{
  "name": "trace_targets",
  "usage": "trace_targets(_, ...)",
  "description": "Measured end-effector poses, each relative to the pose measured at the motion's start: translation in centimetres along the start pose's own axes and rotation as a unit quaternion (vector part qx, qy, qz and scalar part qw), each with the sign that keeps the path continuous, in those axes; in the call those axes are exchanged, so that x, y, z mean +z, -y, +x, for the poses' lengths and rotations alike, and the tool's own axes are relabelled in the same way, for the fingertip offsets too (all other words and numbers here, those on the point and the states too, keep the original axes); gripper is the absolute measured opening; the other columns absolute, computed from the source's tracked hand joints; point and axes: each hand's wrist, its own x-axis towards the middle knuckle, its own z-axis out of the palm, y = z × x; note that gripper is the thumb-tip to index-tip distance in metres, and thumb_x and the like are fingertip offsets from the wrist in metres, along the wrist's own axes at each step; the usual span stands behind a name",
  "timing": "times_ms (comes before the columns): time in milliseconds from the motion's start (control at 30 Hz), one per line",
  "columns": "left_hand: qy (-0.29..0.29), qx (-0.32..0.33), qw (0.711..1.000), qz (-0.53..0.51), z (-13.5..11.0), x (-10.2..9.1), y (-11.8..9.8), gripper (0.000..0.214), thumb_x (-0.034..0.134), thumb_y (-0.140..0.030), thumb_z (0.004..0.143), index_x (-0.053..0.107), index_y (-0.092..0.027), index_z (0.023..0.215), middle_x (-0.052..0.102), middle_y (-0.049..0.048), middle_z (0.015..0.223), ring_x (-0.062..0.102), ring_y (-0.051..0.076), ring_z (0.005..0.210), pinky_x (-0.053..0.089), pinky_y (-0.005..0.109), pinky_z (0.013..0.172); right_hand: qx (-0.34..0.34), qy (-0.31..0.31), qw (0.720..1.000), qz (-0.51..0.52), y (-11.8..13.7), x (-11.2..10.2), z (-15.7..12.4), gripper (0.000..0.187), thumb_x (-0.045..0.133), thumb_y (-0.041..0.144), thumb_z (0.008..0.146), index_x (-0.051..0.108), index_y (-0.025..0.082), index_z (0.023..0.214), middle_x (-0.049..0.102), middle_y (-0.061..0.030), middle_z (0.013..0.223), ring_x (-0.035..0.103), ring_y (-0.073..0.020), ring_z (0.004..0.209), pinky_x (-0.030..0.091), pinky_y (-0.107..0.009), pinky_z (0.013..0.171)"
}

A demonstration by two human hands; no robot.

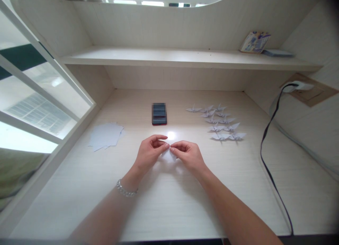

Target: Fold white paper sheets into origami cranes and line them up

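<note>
Between my hands is a small piece of folded white paper, held just above the desk. My left hand, with a chain bracelet on its wrist, pinches the paper's top between thumb and fingers. My right hand pinches the same paper from the other side, its fingertips almost meeting the left ones. Fingers cover part of the paper, so its exact fold cannot be made out. Several folded paper cranes stand in rows to the right. A stack of white paper sheets lies to the left.
Beyond my hands a phone lies on the desk. A dark cable runs from a plug down the right side. The shelf above holds a small printed packet. Railings border the left.
</note>
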Motion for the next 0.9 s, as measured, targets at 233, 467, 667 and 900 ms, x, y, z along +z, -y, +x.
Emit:
trace_targets(233,-0.011,-0.028,1.000,0.002,-0.06,0.10,-0.08,0.036,0.074,-0.028,0.065,0.063,-0.014,0.096,0.070,0.0084,0.074,0.064,0.017,0.066,0.050,0.026,0.061,0.075,0.042,0.995,0.058,-0.86,-0.40,0.45,0.023,0.073,0.031,0.064,0.069,0.014,0.078,0.067,-0.0033,0.071,0.059,-0.0129,0.061,0.047,-0.025,0.055)
trace_targets(467,-0.015,-0.027,1.000,-0.001,-0.13,0.10,-0.30,0.037,0.075,-0.028,0.063,0.064,-0.014,0.096,0.071,0.0079,0.074,0.065,0.018,0.067,0.050,0.027,0.061,0.068,0.031,0.995,0.064,-0.73,-0.18,0.33,0.027,0.074,0.034,0.061,0.069,0.014,0.078,0.066,-0.0037,0.070,0.058,-0.0123,0.060,0.046,-0.025,0.055)
trace_targets(667,-0.020,-0.024,1.000,-0.002,-0.07,0.08,-0.23,0.038,0.075,-0.029,0.063,0.064,-0.014,0.096,0.071,0.0085,0.074,0.065,0.018,0.066,0.050,0.027,0.061,0.085,0.013,0.993,0.077,-0.57,0.03,0.25,0.027,0.077,0.033,0.058,0.069,0.014,0.076,0.067,-0.0039,0.069,0.059,-0.0135,0.061,0.046,-0.026,0.055)
trace_targets(900,-0.021,-0.021,1.000,-0.002,-0.08,0.09,-0.23,0.038,0.075,-0.030,0.062,0.064,-0.013,0.095,0.071,0.0086,0.074,0.065,0.017,0.064,0.050,0.027,0.059,0.109,0.008,0.987,0.121,-0.40,0.19,0.08,0.025,0.079,0.030,0.056,0.069,0.015,0.073,0.066,-0.0031,0.069,0.058,-0.0126,0.061,0.045,-0.026,0.056)
